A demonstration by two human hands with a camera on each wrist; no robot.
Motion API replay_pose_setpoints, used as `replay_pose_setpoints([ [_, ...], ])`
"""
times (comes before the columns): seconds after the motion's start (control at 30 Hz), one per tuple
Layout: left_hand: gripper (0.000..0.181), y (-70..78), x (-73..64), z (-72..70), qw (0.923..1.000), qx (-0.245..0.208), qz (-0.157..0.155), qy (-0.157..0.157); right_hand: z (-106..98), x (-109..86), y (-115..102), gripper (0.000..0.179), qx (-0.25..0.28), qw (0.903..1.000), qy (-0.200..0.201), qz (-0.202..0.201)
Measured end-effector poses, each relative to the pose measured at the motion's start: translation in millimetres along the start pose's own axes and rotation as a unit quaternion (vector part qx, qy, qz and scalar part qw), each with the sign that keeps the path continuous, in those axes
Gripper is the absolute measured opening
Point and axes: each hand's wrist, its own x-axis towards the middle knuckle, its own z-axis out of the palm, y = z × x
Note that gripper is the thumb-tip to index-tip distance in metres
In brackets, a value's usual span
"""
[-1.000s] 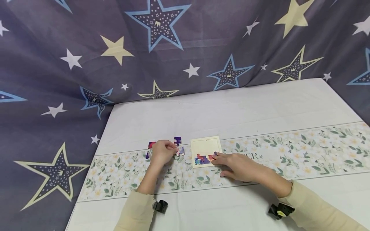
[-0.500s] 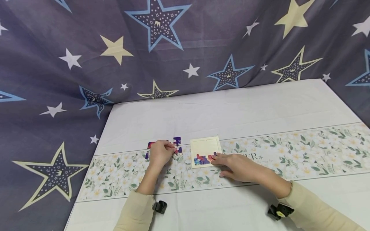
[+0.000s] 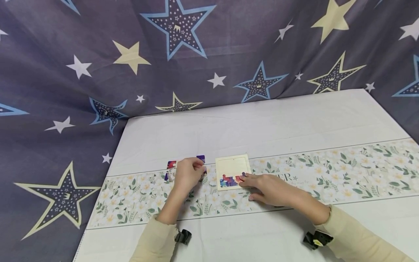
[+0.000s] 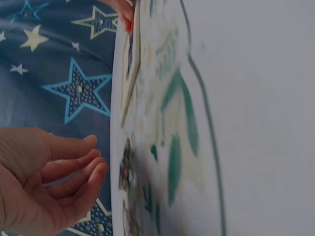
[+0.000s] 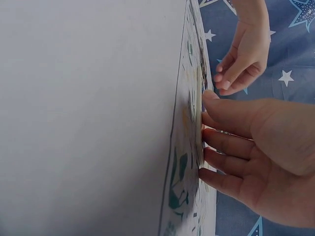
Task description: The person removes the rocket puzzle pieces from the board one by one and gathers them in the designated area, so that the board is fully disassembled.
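Through the head camera I see a dark grey-purple fabric backdrop (image 3: 108,29) hanging behind and beside a table spread with smooth white cloth (image 3: 229,127). I can pick out solid pale-yellow stars (image 3: 131,57), small white stars (image 3: 78,67) and larger dotted stars outlined in blue (image 3: 177,28) or cream (image 3: 62,196). Across the cloth runs a printed band of pale flowers and green leaves (image 3: 340,182), edged by thin dark lines (image 3: 360,201), with partly hidden dark lettering (image 3: 289,177).
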Motion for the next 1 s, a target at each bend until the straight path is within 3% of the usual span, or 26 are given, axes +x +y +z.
replay_pose_setpoints([
  [0.17,0.017,11.2,-4.2,5.3,0.9968,-0.005,0.042,-0.068,1,-0.1,0,0.043,-0.002,1.0000,0.001,-0.003],
  [0.33,0.024,18.8,-8.7,12.8,0.9878,0.003,0.065,-0.142,0,-0.1,0,0.042,-0.002,1.0000,0.001,-0.007],
  [0.43,0.024,20.2,-10.9,17.1,0.9820,0.017,0.085,-0.168,0,-0.1,0,0.042,-0.001,1.0000,0.000,-0.008],
  [0.73,0.021,22.5,-11.1,22.2,0.9774,0.032,0.116,-0.174,0,0.3,1,0.044,-0.003,1.0000,-0.003,-0.004],
  [1.0,0.018,24.3,-7.9,25.6,0.9804,0.001,0.081,-0.179,0,0.2,1,0.045,0.000,1.0000,-0.008,-0.003],
])
